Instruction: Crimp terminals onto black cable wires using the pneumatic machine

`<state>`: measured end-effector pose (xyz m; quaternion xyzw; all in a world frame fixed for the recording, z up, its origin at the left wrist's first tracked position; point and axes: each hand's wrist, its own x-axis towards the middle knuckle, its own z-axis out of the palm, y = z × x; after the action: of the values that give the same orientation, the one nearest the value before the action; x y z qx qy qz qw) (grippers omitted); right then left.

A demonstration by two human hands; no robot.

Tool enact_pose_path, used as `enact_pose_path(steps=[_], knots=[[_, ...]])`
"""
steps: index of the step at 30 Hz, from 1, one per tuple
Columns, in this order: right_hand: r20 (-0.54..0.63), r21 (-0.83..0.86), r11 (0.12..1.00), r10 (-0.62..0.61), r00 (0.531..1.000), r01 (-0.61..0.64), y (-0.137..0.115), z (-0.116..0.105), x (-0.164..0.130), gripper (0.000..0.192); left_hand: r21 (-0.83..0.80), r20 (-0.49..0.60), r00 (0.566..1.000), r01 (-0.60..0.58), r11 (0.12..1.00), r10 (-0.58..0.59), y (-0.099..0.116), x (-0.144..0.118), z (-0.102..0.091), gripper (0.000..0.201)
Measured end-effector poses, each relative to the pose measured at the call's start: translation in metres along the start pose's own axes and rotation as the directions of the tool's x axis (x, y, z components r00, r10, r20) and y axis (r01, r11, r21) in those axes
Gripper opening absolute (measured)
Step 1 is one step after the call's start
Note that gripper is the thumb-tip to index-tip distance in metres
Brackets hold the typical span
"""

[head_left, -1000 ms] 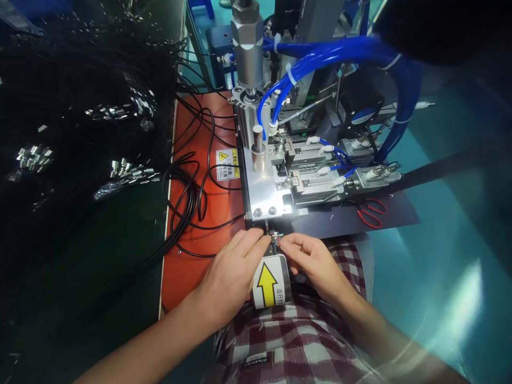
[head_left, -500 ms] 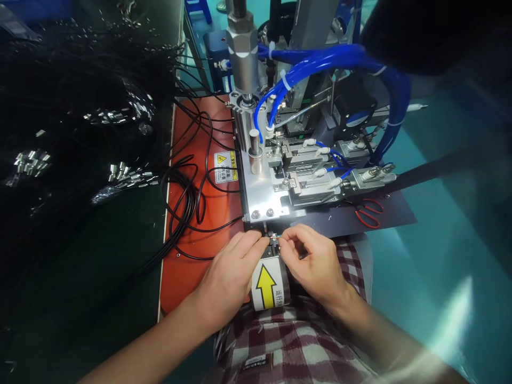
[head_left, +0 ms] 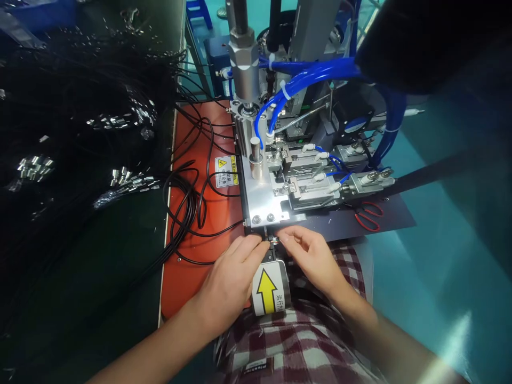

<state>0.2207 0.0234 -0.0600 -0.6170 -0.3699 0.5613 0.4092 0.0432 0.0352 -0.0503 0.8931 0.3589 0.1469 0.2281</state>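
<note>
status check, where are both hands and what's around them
Left hand and right hand pinching a small part at the machine plate's front edge. Arrow label just below.

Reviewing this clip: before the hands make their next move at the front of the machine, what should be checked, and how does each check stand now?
1. Both hands at the small part: ok, left hand and right hand pinch there.
2. Part seated straight: cannot tell, fingers hide it.
3. Fingers outside the metal plate: ok, they sit just in front of its edge.
4. Black cables away from hands: ok, coiled to the left.
5. Red scissors out of reach path: ok, lying to the right.
</note>
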Motion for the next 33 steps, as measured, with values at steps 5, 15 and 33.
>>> enact_pose_path(steps=[5,15,33], knots=[[0.001,0.154,0.987,0.047,0.999,-0.047,0.014,0.011,0.005,0.028,-0.038,0.033,0.999,0.04,0.998,-0.039,0.001,-0.002,0.003,0.034],[-0.04,0.183,0.983,-0.021,0.999,0.028,0.011,0.025,0.002,0.04,0.027,-0.05,0.999,0.008,1.0,-0.007,-0.003,0.0,0.001,0.037],[-0.013,0.381,0.92,0.101,0.995,-0.088,0.012,0.022,0.002,0.028,0.03,-0.104,0.995,0.01,1.0,-0.007,-0.005,0.002,0.005,0.033]])
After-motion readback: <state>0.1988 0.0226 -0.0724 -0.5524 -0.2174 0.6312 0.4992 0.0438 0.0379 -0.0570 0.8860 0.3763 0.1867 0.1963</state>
